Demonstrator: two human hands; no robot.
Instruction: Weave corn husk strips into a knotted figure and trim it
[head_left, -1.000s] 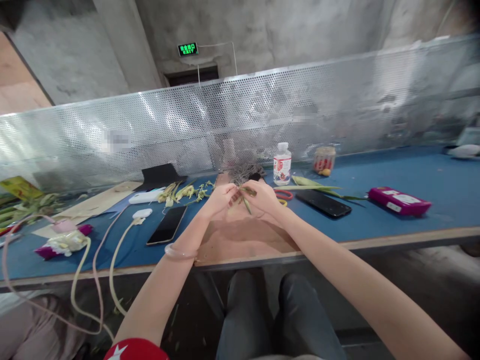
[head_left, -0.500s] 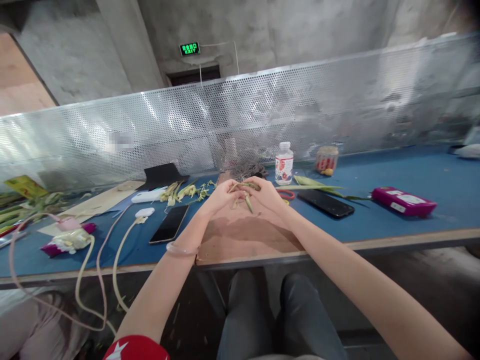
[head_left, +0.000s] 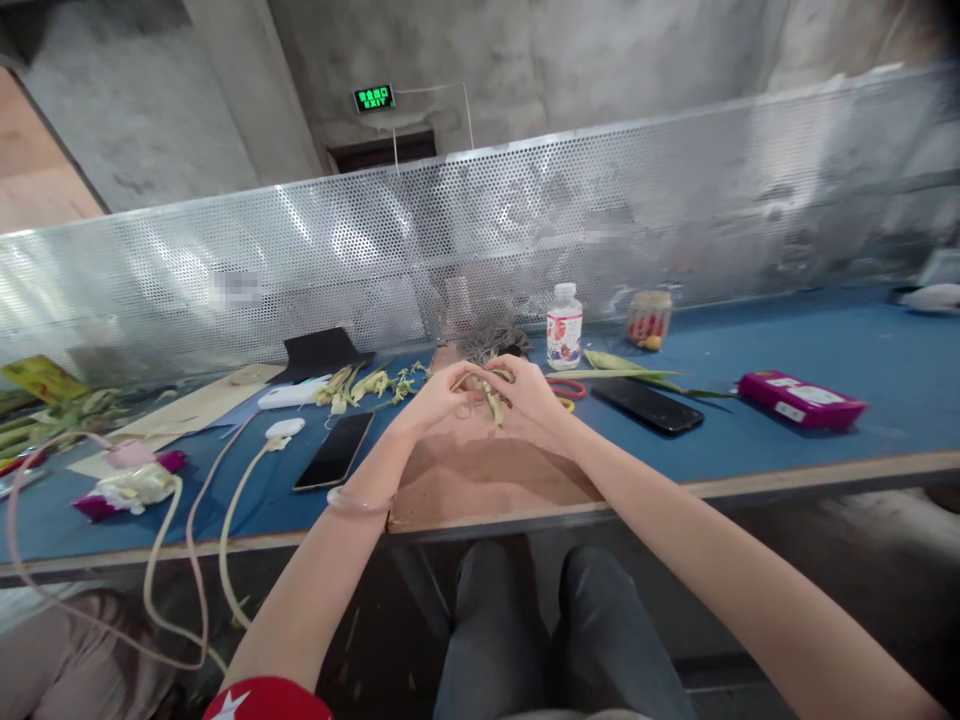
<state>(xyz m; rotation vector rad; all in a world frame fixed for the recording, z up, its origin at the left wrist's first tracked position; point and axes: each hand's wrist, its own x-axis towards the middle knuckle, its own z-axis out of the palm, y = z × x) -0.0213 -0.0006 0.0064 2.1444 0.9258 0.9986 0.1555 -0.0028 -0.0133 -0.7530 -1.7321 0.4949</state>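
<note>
Above a brown board, my left hand and my right hand meet with fingers closed on one bundle of folded green leaf strips. A pale green tip points down between the fingers. Thin curled strands show by the left fingertips. How the strips are folded is partly hidden by the fingers. Just behind the hands lies a tangle of dark grey strands. Red-handled scissors, partly covered, lie to the right of my right hand.
Right of the board are a long green leaf, a black phone, a labelled bottle, a jar and a magenta pack. To the left lie leaf scraps, another phone and cables. Perforated metal stands behind.
The pale leaf tip between my hands has turned slightly and hangs a little further left. Both hands keep their hold in nearly the same place. The whole view has shifted slightly.
</note>
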